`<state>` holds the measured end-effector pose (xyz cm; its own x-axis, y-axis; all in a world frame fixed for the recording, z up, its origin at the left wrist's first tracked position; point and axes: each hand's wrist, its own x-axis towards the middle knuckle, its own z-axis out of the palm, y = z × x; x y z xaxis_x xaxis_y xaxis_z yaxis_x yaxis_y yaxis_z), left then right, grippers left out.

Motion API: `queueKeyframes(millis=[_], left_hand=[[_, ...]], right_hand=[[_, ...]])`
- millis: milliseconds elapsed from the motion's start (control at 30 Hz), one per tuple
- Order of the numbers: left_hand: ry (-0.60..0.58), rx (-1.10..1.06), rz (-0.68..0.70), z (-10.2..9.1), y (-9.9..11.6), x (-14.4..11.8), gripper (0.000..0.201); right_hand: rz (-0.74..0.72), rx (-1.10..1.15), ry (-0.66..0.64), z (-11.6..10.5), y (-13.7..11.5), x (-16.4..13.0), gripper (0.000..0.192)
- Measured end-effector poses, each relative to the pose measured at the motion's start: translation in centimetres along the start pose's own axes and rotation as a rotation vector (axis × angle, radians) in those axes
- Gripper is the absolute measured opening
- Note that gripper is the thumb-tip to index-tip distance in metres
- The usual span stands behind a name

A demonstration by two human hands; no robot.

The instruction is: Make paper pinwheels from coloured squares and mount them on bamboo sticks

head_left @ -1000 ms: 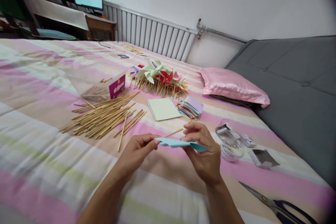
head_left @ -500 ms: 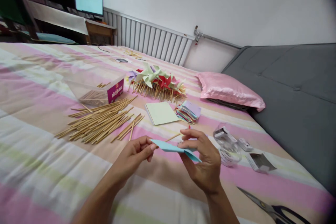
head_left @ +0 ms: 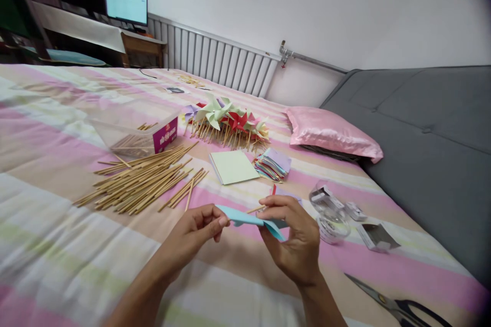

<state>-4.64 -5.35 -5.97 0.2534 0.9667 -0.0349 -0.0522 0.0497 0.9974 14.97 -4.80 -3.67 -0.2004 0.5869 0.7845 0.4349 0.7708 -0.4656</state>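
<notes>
Both hands have drifted slightly lower over the striped bed [head_left: 57,225]; the left hand [head_left: 195,232] pinches one corner of the light blue paper square [head_left: 245,218], while the right hand [head_left: 295,245] grips its other end together with a thin wooden stick [head_left: 256,209]

Bedroom (bed [head_left: 57,127], pillow [head_left: 330,133])

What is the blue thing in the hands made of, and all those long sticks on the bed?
The blue piece, pinched by the left hand and right hand, looks like thin matte paper: it bends and shows folded edges. The sticks look like bare wood or bamboo: pale tan, straight, unpainted. Which of the two I cannot tell.
</notes>
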Motion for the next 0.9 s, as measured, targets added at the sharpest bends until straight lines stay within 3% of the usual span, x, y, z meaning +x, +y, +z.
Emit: queueKeyframes(millis=[900], left_hand=[[0.004,0.029,0.033,-0.16,-0.09,-0.10,0.025]], right_hand=[[-0.011,0.050,-0.003,0.28,-0.27,-0.06,0.022]])
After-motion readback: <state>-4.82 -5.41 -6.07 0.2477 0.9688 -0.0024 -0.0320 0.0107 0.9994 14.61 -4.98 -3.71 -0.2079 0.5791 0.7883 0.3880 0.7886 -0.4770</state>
